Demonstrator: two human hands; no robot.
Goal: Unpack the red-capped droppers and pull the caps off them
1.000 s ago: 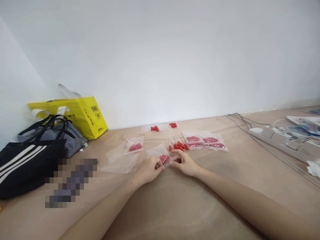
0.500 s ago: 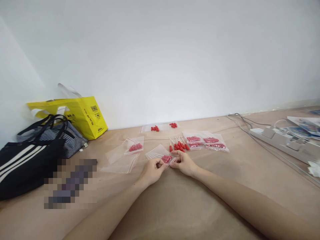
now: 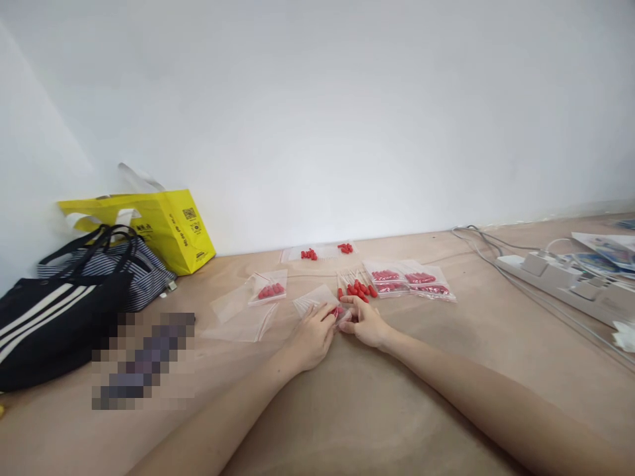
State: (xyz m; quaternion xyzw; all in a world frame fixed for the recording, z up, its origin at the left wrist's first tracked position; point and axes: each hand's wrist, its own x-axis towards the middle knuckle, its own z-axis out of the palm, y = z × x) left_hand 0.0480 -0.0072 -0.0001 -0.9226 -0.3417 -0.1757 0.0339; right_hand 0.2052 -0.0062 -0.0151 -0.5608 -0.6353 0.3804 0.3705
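Note:
My left hand [image 3: 313,338] lies flat, fingers stretched out, over a clear zip bag [image 3: 311,300] of red-tipped sticks, pressing on it. My right hand [image 3: 366,322] pinches the right edge of that bag between thumb and fingers. Its red tips [image 3: 338,311] show between the two hands; the rest is partly covered. Just beyond my right hand lies a loose pile of red-tipped sticks [image 3: 358,289]. Filled zip bags [image 3: 421,279] of the same sticks lie right of the pile. Another filled bag [image 3: 270,289] lies to the left, near flat, clear bags [image 3: 241,322].
Near the wall, two small groups of red-tipped sticks [image 3: 308,254] lie on clear plastic. A yellow bag [image 3: 173,231], a striped bag [image 3: 149,277] and a black bag [image 3: 64,330] stand at left. At right are a white power strip [image 3: 555,281], cables [image 3: 479,248] and printed sheets [image 3: 605,248].
My left hand has gone from pinching the bag's near edge to lying flat across it, fingers extended. My right hand stays at the bag's right edge.

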